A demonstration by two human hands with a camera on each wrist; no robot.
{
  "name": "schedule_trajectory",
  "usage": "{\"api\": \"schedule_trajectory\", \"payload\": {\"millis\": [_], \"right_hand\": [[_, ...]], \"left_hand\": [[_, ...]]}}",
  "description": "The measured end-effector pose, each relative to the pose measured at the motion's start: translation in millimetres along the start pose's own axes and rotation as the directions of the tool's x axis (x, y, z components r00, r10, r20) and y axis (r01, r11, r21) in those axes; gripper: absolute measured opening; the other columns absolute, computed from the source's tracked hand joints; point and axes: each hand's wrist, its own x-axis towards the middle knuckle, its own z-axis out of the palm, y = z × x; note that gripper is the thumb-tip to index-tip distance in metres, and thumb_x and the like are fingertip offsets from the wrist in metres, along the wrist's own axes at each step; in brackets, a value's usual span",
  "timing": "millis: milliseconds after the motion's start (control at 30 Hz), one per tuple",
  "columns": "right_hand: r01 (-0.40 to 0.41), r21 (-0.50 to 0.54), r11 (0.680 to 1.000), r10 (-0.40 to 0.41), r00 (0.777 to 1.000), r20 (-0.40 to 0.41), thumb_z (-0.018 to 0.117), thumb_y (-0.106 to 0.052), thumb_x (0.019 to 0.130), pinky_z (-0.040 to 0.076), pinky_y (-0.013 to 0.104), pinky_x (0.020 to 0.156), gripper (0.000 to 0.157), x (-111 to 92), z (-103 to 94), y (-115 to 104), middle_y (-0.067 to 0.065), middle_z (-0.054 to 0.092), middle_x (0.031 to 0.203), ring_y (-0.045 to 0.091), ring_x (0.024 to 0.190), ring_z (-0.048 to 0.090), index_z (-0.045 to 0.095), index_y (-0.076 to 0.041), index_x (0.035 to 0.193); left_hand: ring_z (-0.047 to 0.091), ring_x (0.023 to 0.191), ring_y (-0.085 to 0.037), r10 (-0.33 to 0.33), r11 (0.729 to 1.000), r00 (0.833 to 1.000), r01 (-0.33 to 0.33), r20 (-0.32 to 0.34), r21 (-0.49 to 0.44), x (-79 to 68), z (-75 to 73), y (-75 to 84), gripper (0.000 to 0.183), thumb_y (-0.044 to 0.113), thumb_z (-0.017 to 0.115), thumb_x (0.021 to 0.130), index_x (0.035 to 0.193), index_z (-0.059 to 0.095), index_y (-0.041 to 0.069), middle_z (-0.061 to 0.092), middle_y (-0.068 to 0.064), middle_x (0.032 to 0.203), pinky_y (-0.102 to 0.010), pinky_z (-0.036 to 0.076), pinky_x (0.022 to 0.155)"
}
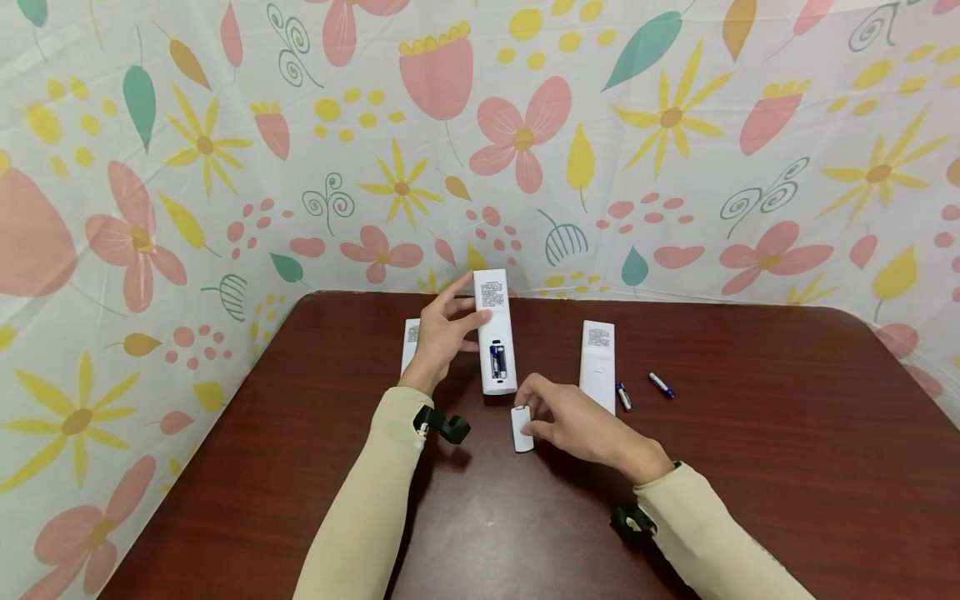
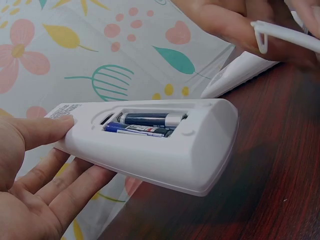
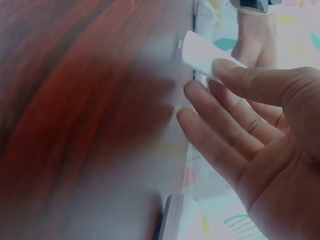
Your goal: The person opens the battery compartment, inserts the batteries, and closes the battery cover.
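Note:
My left hand (image 1: 444,329) grips a white remote control (image 1: 491,321) by its sides, back face toward me. Its battery compartment is uncovered, and two batteries (image 2: 142,125) lie side by side in it. Just to the right and lower, my right hand (image 1: 573,418) pinches a small white battery cover (image 1: 522,429) between thumb and fingers. In the right wrist view the cover (image 3: 200,55) sticks out past the thumb tip, while the other fingers stretch out below it. The cover is apart from the remote.
A second white remote (image 1: 597,358) lies back up on the brown table (image 1: 300,492), right of my hands. Beside it are two loose batteries, one close by (image 1: 623,397) and one farther right (image 1: 662,385). A third remote (image 1: 410,342) is partly hidden behind my left hand. A flowered cloth hangs behind.

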Motion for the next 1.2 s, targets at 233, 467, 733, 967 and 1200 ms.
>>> {"api": "schedule_trajectory", "payload": {"millis": [233,467,733,967,1200], "right_hand": [[0.002,0.100,0.995,-0.001,1.000,-0.010,0.074,0.004,0.098,0.058,0.030,0.076,0.025,1,-1.3,0,-0.003,0.069,0.096,0.010,0.089,0.069,0.061,-0.010,0.114],[-0.044,0.271,0.962,0.053,0.998,-0.027,0.065,0.006,0.103,0.063,0.040,0.075,0.023,5,-9.4,-6,0.009,0.065,0.102,0.023,0.089,0.071,0.060,-0.007,0.121],[-0.009,0.346,0.938,0.053,0.992,-0.116,0.063,0.010,0.102,0.065,0.045,0.075,0.027,13,-16.5,-7,0.013,0.060,0.106,0.025,0.094,0.070,0.058,-0.003,0.126],[-0.025,0.384,0.923,0.097,0.981,-0.170,0.065,0.008,0.103,0.065,0.042,0.072,0.029,24,-20.7,-9,0.014,0.061,0.106,0.030,0.095,0.072,0.059,-0.004,0.128],[-0.018,0.422,0.906,0.123,0.967,-0.224,0.066,0.006,0.103,0.066,0.042,0.070,0.029,35,-23.5,-6,0.017,0.059,0.104,0.032,0.095,0.073,0.059,-0.003,0.129]], "left_hand": [[0.074,0.091,-0.030,0.006,1.000,1.000,-0.006,0.010,-0.011,0.2,0.4,0.0,0.072,0.002,0.079,0.096,0.160,0.053,0.024,0.068,-0.015,0.129,-0.042,0.065,0.062],[0.074,0.089,-0.029,0.006,1.000,1.000,-0.006,0.001,-0.015,-0.1,1.2,0.1,0.069,0.001,0.080,0.096,0.154,0.060,0.032,0.068,-0.015,0.128,-0.042,0.065,0.061],[0.074,0.089,-0.029,0.001,1.000,1.000,-0.001,-0.004,-0.007,0.2,2.0,-0.5,0.068,0.002,0.080,0.095,0.151,0.062,0.036,0.069,-0.013,0.126,-0.043,0.065,0.062],[0.074,0.092,-0.030,0.009,1.000,1.000,-0.009,0.002,0.003,0.3,2.4,0.2,0.069,0.002,0.080,0.096,0.155,0.059,0.032,0.069,-0.013,0.127,-0.045,0.066,0.064],[0.074,0.092,-0.030,0.003,1.000,1.000,-0.003,0.004,0.007,-0.4,2.1,-0.4,0.068,0.003,0.080,0.096,0.152,0.061,0.036,0.069,-0.013,0.127,-0.045,0.066,0.065]]}}
